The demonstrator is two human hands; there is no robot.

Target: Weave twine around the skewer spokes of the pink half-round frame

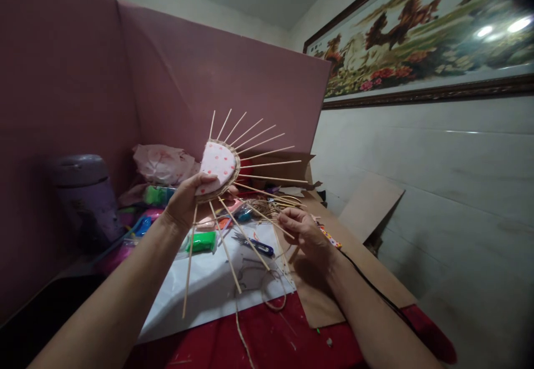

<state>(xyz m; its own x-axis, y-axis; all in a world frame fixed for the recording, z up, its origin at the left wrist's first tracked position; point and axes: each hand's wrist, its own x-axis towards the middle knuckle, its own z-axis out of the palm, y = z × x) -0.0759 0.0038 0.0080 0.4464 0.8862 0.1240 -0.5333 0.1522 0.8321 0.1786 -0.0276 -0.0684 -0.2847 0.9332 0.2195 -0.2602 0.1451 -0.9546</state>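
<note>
My left hand [188,199] grips a small round basket base [219,167], white with red dots, held up tilted above the table. Many thin wooden spokes [267,164] radiate from its rim, some pointing down toward me. My right hand [303,230] is lower and to the right, fingers curled on a thin cane strand [273,221] that runs toward the base. A loose length of cane [273,302] loops over the white sheet below.
A white sheet [200,291] lies on a red tablecloth [283,341], with small blue-handled scissors [254,245], a green item [202,241] and colourful clutter behind. A purple container [85,196] stands left. Brown cardboard [334,280] lies right. Pink boards wall the back.
</note>
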